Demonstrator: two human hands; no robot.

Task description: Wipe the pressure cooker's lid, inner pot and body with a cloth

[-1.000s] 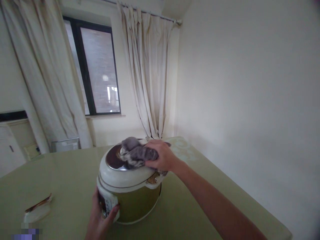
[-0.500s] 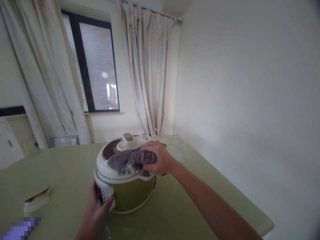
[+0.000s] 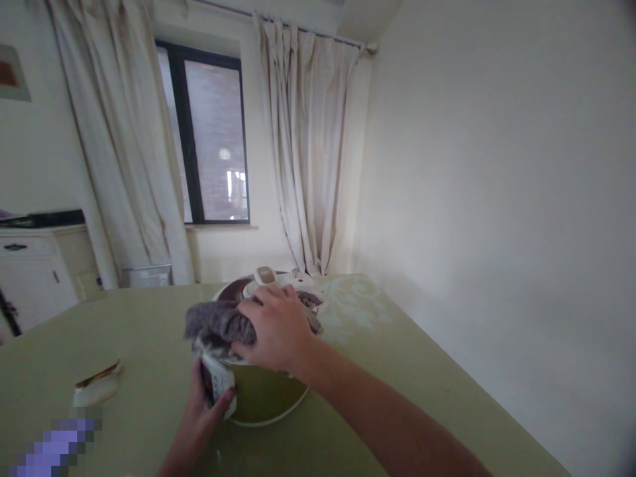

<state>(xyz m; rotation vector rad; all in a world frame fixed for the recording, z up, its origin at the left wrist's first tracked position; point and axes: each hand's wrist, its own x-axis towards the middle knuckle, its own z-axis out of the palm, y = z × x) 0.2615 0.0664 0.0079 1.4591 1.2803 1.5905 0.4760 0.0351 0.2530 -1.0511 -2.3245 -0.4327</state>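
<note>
Since the frame half a second earlier, the right hand [image 3: 278, 328] and the gray cloth [image 3: 213, 321] had shifted leftward over the electric pressure cooker [image 3: 271, 394], reaching the front-left rim of its lid [image 3: 232, 290] and covering much of it. The right grip was closed around the bunched cloth, part of which hung just above the control panel [image 3: 222, 387]. The left hand [image 3: 199, 421] clasped that panel, thumb at its right edge and fingers along the opposite side. The cooker stood upright on the green surface [image 3: 149, 331], its white lid handle [image 3: 265, 275] showing behind the right hand. A brown-edged, see-through object [image 3: 97, 385] lay to the left, well apart.
</note>
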